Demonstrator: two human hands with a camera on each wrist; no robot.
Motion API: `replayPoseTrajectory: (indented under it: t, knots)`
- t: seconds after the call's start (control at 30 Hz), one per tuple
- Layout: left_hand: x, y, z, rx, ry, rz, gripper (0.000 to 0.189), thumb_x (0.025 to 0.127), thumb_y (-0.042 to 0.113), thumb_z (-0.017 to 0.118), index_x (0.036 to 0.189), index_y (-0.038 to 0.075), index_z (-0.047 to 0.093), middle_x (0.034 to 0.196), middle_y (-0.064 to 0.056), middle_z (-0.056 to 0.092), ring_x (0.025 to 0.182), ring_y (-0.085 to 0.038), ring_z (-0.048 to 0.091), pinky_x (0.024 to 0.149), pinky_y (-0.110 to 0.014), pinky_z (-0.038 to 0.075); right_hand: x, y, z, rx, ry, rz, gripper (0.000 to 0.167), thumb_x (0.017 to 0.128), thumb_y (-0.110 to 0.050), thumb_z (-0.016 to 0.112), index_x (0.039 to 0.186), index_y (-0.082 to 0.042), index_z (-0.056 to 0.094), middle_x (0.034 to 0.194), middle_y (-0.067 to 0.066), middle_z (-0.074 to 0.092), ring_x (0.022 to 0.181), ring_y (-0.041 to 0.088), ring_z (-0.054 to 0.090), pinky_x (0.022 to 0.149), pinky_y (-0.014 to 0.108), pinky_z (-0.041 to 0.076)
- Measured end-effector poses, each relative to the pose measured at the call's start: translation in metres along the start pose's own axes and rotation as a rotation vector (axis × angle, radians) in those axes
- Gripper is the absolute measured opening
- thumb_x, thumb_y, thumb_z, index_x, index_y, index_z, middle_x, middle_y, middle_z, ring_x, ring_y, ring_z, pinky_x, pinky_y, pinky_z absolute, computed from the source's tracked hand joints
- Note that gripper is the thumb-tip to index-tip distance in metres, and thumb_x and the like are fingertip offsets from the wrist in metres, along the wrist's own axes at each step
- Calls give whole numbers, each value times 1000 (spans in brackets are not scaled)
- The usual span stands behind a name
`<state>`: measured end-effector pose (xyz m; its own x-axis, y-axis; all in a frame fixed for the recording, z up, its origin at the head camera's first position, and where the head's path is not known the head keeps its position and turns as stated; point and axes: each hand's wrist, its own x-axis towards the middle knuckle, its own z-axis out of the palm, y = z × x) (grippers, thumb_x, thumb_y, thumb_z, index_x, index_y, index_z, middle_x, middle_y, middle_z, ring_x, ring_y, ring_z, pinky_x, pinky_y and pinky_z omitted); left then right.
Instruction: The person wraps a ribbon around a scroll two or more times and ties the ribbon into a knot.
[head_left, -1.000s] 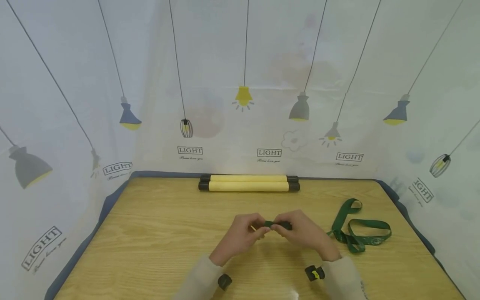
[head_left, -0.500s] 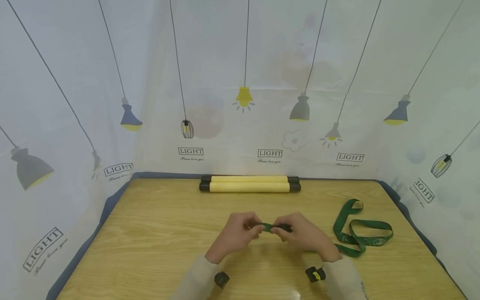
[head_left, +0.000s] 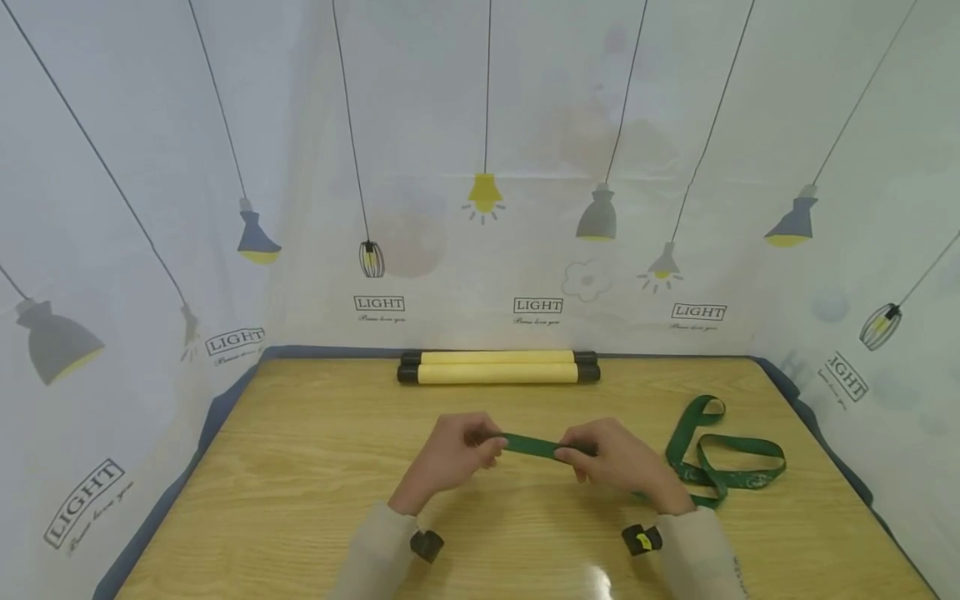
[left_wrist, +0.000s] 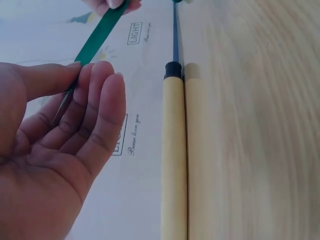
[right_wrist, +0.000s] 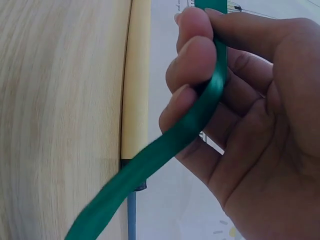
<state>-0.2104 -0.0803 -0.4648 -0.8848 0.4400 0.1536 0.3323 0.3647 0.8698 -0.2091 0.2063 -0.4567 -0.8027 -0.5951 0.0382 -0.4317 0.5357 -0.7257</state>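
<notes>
A green ribbon (head_left: 531,446) is stretched flat between my two hands, above the middle of the table. My left hand (head_left: 456,450) pinches one end between thumb and fingers; in the left wrist view a short tail of it lies inside the fingers (left_wrist: 112,100). My right hand (head_left: 611,454) pinches the ribbon a short way along. From there, in the right wrist view, the green ribbon (right_wrist: 145,160) runs through the palm and hangs down past the fingers. The rest, with pale printed lettering, lies in loose loops on the table to the right of my right hand.
Two pale yellow rolls with black ends (head_left: 498,372) lie side by side along the back edge of the wooden table (head_left: 300,467). Behind and at both sides hangs a white sheet (head_left: 450,108) printed with lamps. A black wrist device (head_left: 641,540) sits at each sleeve.
My hands have moved apart, the left one further to the left, so a longer stretch of ribbon shows between them. The loops on the right have shifted slightly.
</notes>
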Motion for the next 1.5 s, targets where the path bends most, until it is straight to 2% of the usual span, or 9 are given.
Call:
replayPoseTrajectory:
  t: [0.1,0.2,0.4,0.6,0.73,1.0,1.3,1.5]
  knots:
    - [-2,0,-8,-5,-5,-16,7,99,20,69,96,17,74,88,-9,73,74,-16,71,68,-29,60,-3,2,-3,12,-6,18,21,104,-33,61,96,-18,73,64,-5,62,50,5,53,54,26,50]
    - [-4,-1,-16,-11,-4,-37,8,100,22,69,97,17,74,91,-15,73,74,-20,71,70,-37,61,-5,5,-7,17,-4,31,21,104,-33,61,97,-18,73,64,-4,62,50,6,53,56,27,51]
    - [-5,-6,-32,-5,28,-62,8,99,21,70,97,14,74,90,-17,73,72,-23,71,73,-52,61,-10,15,-13,-7,12,73,20,103,-37,61,99,-22,73,64,-4,63,50,6,52,55,27,49]
    - [-8,-13,-50,0,54,-87,9,99,19,70,97,11,73,90,-22,72,70,-21,70,74,-54,60,-17,25,-20,-9,23,106,25,102,-38,63,103,-15,74,65,-2,63,52,11,55,55,28,49]
    - [-9,-18,-60,-6,70,-118,9,99,18,70,97,10,73,91,-23,72,70,-22,70,75,-54,60,-22,31,-25,-5,29,122,25,102,-37,64,102,-13,74,65,-4,62,52,9,55,55,27,49]
    - [-16,-24,-78,-22,80,-141,17,99,19,70,102,3,72,92,-22,71,74,-27,71,72,-46,62,-28,35,-34,-1,50,155,27,101,-37,66,101,-11,74,63,-1,60,50,8,51,56,28,48]
    - [-23,-35,-102,24,100,-219,13,99,19,69,101,6,71,94,-24,71,72,-19,70,77,-50,61,-34,41,-43,-8,51,179,26,100,-32,67,102,-7,74,63,1,61,51,7,49,55,27,46]
    - [-29,-43,-119,55,95,-233,12,100,18,68,101,7,71,95,-25,70,72,-20,70,76,-48,62,-39,48,-48,-38,59,226,24,99,-34,69,100,-11,74,62,0,61,51,7,49,55,26,45]
